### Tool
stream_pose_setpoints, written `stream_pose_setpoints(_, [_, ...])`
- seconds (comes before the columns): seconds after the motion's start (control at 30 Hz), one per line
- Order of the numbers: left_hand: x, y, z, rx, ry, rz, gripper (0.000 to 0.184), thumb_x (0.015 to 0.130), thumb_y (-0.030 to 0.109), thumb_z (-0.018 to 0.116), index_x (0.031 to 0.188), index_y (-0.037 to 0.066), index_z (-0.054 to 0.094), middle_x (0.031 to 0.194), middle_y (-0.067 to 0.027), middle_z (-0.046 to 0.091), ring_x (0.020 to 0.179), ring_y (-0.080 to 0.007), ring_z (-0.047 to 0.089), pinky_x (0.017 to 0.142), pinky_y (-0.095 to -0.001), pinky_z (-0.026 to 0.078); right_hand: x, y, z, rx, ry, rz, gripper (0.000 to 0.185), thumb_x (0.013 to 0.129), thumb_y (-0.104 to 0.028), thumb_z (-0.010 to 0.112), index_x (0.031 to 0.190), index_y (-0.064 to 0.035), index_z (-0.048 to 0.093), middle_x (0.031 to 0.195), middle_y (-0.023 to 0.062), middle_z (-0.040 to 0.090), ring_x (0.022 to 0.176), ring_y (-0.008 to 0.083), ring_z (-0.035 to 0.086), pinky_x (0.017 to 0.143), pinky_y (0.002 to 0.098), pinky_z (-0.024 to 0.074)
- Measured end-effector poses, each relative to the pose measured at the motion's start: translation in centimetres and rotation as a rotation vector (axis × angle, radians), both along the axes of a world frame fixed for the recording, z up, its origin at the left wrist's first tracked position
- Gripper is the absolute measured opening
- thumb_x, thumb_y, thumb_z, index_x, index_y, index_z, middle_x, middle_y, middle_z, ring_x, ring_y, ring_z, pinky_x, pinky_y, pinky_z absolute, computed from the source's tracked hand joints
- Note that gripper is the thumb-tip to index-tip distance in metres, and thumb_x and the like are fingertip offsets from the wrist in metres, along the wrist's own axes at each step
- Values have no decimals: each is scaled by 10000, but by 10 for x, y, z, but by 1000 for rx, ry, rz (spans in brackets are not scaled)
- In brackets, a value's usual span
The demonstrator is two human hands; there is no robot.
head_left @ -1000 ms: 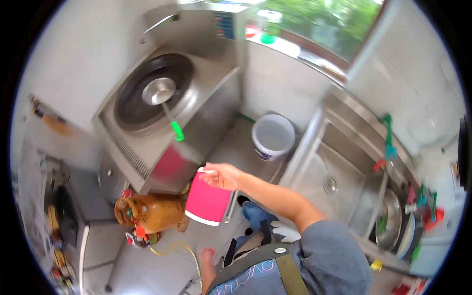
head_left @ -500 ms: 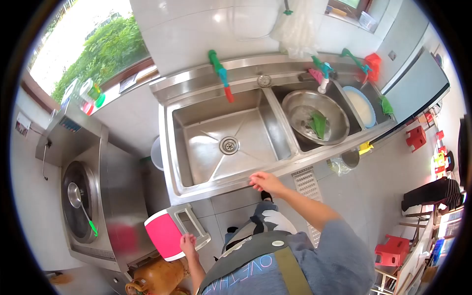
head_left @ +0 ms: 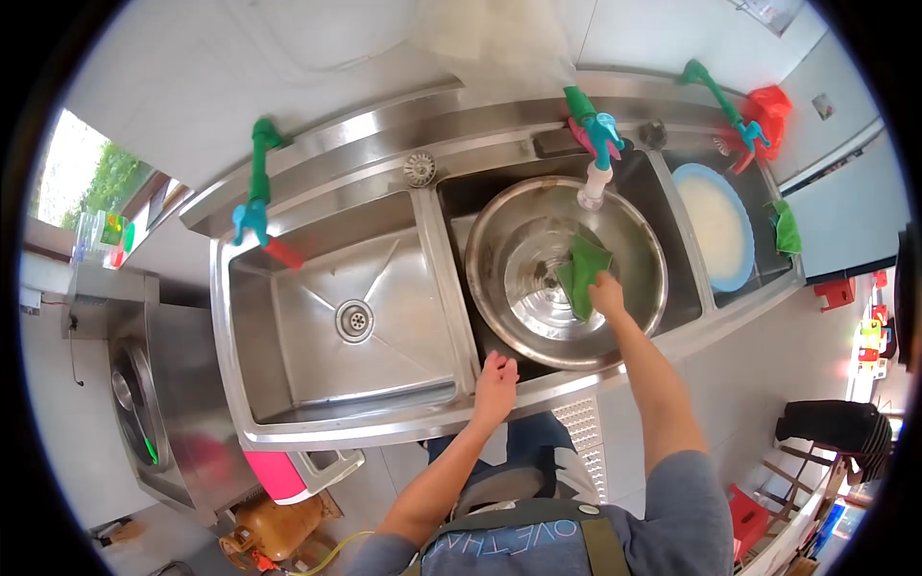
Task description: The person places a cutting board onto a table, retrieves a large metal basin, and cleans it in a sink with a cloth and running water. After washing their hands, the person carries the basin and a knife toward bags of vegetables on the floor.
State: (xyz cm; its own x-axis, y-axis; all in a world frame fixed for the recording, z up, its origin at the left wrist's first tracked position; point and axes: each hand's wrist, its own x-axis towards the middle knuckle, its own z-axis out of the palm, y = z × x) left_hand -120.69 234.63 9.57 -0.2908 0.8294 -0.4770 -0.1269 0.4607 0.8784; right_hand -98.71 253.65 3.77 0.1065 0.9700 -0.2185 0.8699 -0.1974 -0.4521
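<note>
My right hand (head_left: 606, 293) grips the edge of a green cloth (head_left: 584, 276) inside a large round metal basin (head_left: 485, 298). The basin sits in the middle sink compartment and seems to hold some water. Above its far rim hangs a tap (head_left: 601, 144) with a white spout. My left hand (head_left: 497, 376) hovers by the front edge of that compartment, near the basin's left side. Its fingers are slightly bent and apart, with nothing visible in them.
To the left is a sink compartment with a drain (head_left: 354, 321) and a red-tipped tap (head_left: 255, 216). A blue basin (head_left: 745, 259) with whitish contents stands in the right compartment. A pink panel (head_left: 278, 474) and an orange gas cylinder (head_left: 279, 526) are at lower left.
My right hand has reached forward into the metal basin and taken hold of the green cloth. My left hand has left the pink panel and risen to the sink's front edge. The view has shifted right.
</note>
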Motion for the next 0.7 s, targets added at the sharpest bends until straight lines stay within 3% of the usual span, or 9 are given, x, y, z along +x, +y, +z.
stream_pose_setpoints(0.07, [15,36,-4,-146,-98,-3,368,843,227,477,1044,-71,398,945,-178,551,831,-247,558,717,-318,425,2,25,-37,88,-79,-16,312,716,-99,514,1005,5,462,931,250,515,840,401,526,723,435,432])
stream_pose_setpoints(0.1, [22,43,-26,-190,77,47,321,846,201,459,1008,-64,377,944,-219,537,849,-328,536,731,-371,399,3,35,-56,91,-68,-54,304,721,-83,500,1008,7,455,936,258,500,850,406,517,729,437,429])
stream_pose_setpoints(0.2, [26,62,-15,-190,205,168,309,851,185,443,1012,-60,345,918,-243,526,852,-380,509,755,-383,382,-20,68,-83,133,-102,-129,264,738,-27,454,998,18,442,946,264,469,889,407,491,760,435,415])
stream_pose_setpoints(0.43, [27,69,-16,-136,200,218,282,860,172,438,1005,-30,305,900,-230,533,817,-351,533,721,-386,402,-134,84,-136,362,2,304,337,701,6,437,1028,86,442,1161,289,391,1049,392,390,916,396,321])
stream_pose_setpoints(0.5, [23,74,-17,-120,216,260,299,854,173,449,1018,-37,313,901,-229,534,807,-352,537,710,-385,407,-152,55,-122,280,62,448,304,701,-13,449,988,87,466,1126,277,421,1022,405,400,897,401,334])
stream_pose_setpoints(0.57, [17,75,-18,-164,281,270,307,852,171,453,1035,-41,327,904,-226,535,818,-350,536,715,-380,405,-143,26,-96,-16,58,890,285,704,-47,474,962,71,496,1089,256,445,1001,400,411,864,412,346])
stream_pose_setpoints(0.6, [16,78,-21,-180,309,277,312,851,171,455,1043,-44,334,906,-224,535,823,-350,535,717,-378,404,-135,8,-78,-121,197,896,277,703,-61,487,948,67,505,1053,247,461,990,393,417,840,413,355])
stream_pose_setpoints(0.63, [15,79,-27,-189,324,340,263,844,170,479,946,-61,406,894,-196,526,795,-255,505,729,-327,394,-123,-11,-61,-227,334,901,269,702,-76,501,934,62,515,1018,238,478,980,386,423,817,415,364])
stream_pose_setpoints(0.7, [20,88,-17,-120,264,460,265,856,175,473,991,-48,426,940,-161,519,838,-217,486,763,-306,380,-84,-34,-41,-354,412,1023,247,712,-100,501,906,49,536,987,207,502,1004,337,430,839,401,352])
